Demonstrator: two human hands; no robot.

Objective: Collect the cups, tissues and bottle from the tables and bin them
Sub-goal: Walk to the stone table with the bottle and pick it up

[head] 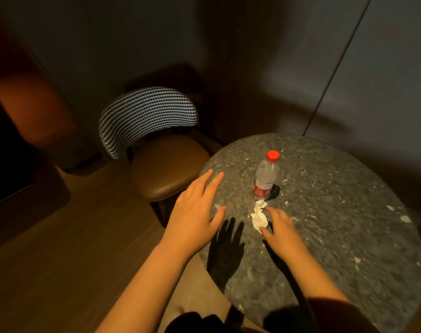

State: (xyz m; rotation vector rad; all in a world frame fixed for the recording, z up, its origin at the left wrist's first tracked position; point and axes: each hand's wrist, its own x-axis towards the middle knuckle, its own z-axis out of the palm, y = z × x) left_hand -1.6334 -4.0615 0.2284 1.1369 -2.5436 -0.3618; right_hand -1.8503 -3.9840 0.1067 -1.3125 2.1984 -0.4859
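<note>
A clear plastic bottle (266, 177) with a red cap and red label stands upright on the round speckled stone table (336, 212). Just in front of it lies a crumpled white tissue (259, 217). My right hand (282, 231) is at the tissue, thumb and forefinger touching its right and near edges on either side; whether they grip it I cannot tell. My left hand (196, 212) hovers above the table's left edge with fingers straight and spread, holding nothing. No cups are in view.
A chair (161, 150) with a checked backrest and brown seat stands left of the table, close to its edge. An orange-brown padded seat (29, 109) is at the far left. Dark walls rise behind; wooden floor lies below left.
</note>
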